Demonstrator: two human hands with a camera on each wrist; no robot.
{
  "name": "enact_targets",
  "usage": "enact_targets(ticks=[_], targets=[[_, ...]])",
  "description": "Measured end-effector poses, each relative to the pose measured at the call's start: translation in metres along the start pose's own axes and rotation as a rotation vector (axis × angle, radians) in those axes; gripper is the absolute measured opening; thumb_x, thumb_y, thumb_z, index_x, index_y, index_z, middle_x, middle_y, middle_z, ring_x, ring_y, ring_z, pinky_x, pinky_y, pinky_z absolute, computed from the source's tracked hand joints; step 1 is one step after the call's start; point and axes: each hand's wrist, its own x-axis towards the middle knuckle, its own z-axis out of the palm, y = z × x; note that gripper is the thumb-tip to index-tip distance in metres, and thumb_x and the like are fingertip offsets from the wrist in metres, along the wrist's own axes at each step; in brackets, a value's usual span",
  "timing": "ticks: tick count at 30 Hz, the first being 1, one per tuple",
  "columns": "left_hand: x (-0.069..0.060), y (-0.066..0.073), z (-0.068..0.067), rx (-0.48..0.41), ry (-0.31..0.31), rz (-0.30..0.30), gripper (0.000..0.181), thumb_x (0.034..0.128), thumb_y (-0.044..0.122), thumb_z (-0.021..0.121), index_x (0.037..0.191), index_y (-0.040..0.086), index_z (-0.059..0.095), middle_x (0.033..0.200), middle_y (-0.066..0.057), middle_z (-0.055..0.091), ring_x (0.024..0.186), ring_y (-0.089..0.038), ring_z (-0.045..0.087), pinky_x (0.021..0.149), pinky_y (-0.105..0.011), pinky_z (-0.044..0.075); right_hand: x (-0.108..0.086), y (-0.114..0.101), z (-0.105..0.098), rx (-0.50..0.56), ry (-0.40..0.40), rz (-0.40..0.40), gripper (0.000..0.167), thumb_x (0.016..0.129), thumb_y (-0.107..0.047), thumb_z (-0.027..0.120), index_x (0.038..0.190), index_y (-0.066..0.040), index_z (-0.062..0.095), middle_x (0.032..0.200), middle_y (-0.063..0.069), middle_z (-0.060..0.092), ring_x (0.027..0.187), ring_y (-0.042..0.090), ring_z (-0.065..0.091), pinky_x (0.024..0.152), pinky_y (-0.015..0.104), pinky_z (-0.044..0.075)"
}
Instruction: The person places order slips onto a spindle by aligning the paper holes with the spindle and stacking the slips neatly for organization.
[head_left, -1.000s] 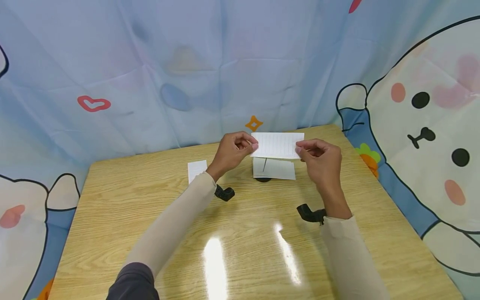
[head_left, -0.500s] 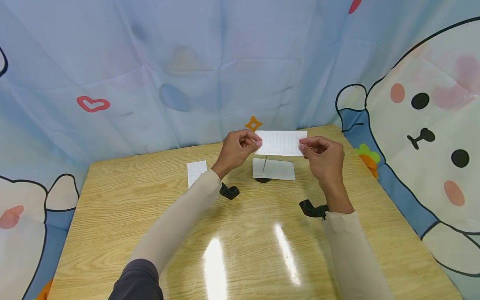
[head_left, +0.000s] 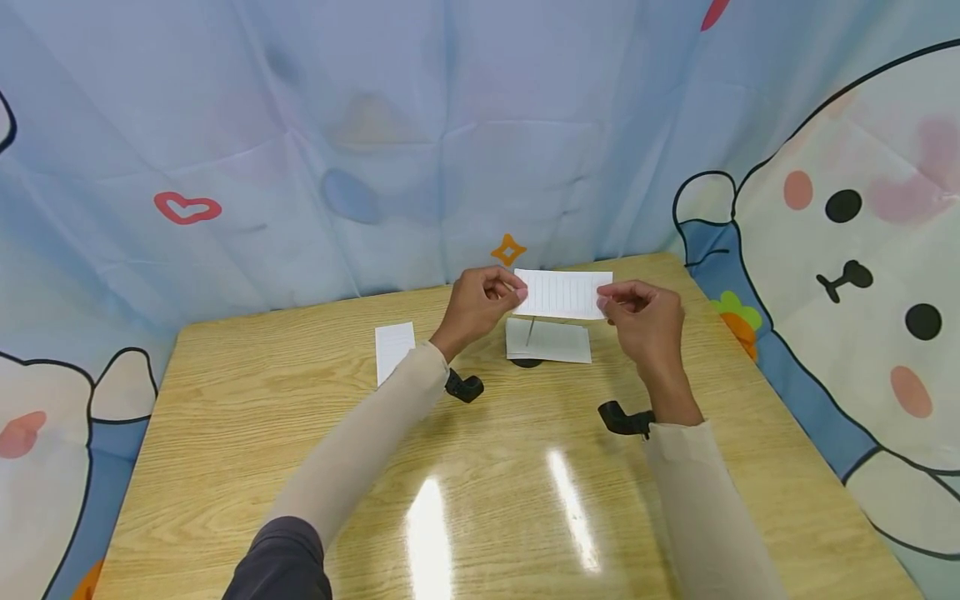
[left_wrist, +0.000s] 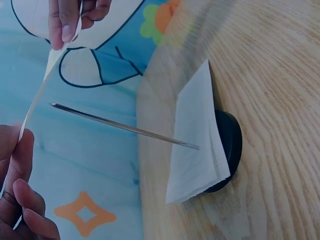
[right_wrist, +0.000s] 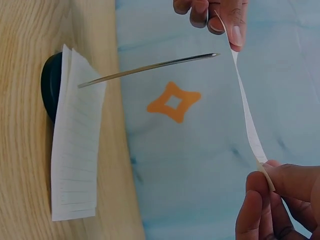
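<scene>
A lined white paper slip is stretched between my two hands. My left hand pinches its left end between thumb and fingers, and my right hand pinches the right end. Below it stands a bill spike, its thin metal rod rising from a round black base. Several paper slips are pierced on the rod and lie at its bottom. The rod's pointed tip is bare, close to the held slip but apart from it in both wrist views. The slip bows slightly.
More lined paper lies on the wooden table, left of the spike and partly behind my left forearm. A blue printed curtain hangs behind the table's back edge. Black wrist cameras hang below both wrists.
The held slip has shifted a little to the right, rising slightly and then dipping again. My left hand has moved right with it. Both hands keep their pinch.
</scene>
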Motion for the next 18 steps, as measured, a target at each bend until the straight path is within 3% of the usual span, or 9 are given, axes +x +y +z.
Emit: enact_targets(ticks=[8, 18], targets=[[0.0, -0.007, 0.005, 0.029, 0.0, 0.001, 0.008, 0.1011, 0.02, 0.076, 0.102, 0.013, 0.079, 0.087, -0.011, 0.075, 0.073, -0.018, 0.061, 0.069, -0.027, 0.047, 0.004, 0.015, 0.005, -0.013, -0.029, 0.044, 0.019, 0.098, -0.016, 0.079, 0.114, -0.007, 0.083, 0.094, 0.007, 0.071, 0.074, 0.014, 0.065, 0.061, 0.018, 0.054], [0.0, -0.009, 0.008, 0.092, 0.018, 0.023, 0.006, 0.1002, 0.019, 0.077, 0.101, 0.014, 0.08, 0.081, -0.003, 0.074, 0.068, -0.017, 0.052, 0.066, -0.028, 0.041, 0.004, 0.029, 0.011, 0.006, -0.053, 0.005, 0.02, 0.098, -0.016, 0.078, 0.113, -0.003, 0.082, 0.091, 0.006, 0.072, 0.074, 0.017, 0.067, 0.065, 0.022, 0.057]])
